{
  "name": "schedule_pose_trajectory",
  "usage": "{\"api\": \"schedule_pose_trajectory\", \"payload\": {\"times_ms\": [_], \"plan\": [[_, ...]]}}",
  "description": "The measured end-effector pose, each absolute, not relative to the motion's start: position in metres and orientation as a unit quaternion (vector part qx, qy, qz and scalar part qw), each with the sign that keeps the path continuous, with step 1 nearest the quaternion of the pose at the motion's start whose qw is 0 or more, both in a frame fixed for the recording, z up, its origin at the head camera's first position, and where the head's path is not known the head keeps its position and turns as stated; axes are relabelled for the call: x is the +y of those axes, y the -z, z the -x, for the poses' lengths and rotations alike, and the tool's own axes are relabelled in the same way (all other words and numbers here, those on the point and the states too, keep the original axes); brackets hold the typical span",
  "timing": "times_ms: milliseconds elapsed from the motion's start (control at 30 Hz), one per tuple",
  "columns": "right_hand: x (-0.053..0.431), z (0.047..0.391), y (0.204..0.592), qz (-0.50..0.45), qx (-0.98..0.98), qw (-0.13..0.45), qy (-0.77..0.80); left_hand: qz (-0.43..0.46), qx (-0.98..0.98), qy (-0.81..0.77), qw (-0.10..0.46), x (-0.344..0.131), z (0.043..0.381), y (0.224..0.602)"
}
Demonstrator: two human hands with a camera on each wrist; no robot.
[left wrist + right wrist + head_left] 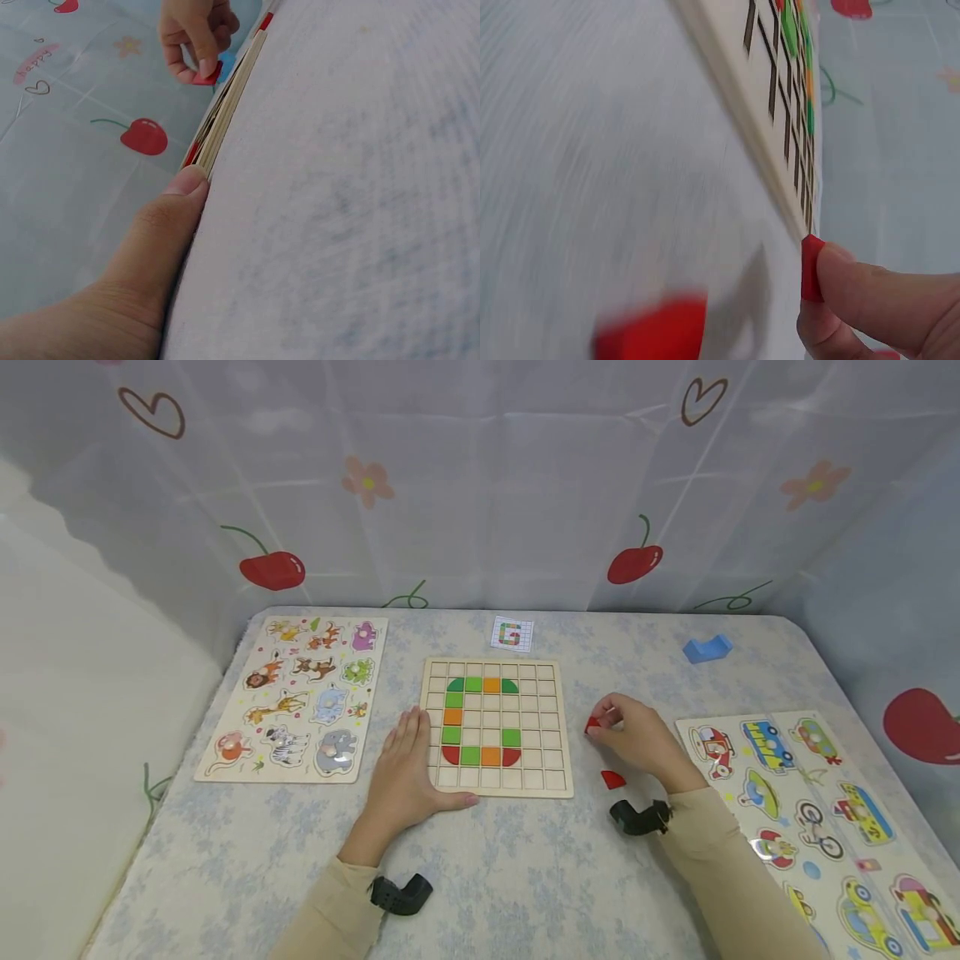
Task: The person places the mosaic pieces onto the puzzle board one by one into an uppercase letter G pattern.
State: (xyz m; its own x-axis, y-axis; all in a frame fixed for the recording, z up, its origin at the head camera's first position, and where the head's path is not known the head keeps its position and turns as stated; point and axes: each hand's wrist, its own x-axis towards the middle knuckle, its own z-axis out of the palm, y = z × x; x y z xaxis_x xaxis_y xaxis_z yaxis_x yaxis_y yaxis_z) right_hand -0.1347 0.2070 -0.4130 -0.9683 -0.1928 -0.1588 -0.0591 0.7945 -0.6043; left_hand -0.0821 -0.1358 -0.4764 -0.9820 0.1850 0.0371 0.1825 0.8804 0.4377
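A wooden grid board (542,727) lies mid-table, with green, orange and red pieces set in its squares in a G-like shape. My left hand (405,772) rests at the board's left side, fingers straight, the thumb along the near edge. In the left wrist view that thumb (161,221) touches the board's corner. To the right of the board, my right hand (633,735) pinches a small red piece (811,268) between thumb and fingers, above the table. Another red quarter-round piece (612,779) lies on the cloth just below that hand.
A pattern card (512,633) showing a similar coloured shape lies behind the board. An animal puzzle board (292,693) is at the left, a vehicle puzzle board (806,810) at the right. A blue block (707,648) stands at the back right.
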Motion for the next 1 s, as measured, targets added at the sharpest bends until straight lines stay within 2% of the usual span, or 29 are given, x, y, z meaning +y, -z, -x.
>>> {"api": "schedule_pose_trajectory", "payload": {"times_ms": [267, 433, 1000], "plan": [[0.15, 0.148, 0.413, 0.068, 0.924, 0.131, 0.353, -0.097, 0.968, -0.231, 0.002, -0.135, 0.082, 0.479], [0.126, 0.153, 0.417, 0.082, 0.921, 0.127, 0.36, -0.096, 0.969, -0.229, 0.001, -0.135, 0.082, 0.478], [0.098, 0.155, 0.422, 0.118, 0.931, 0.113, 0.325, -0.094, 0.969, -0.228, 0.01, -0.136, 0.082, 0.475]]}}
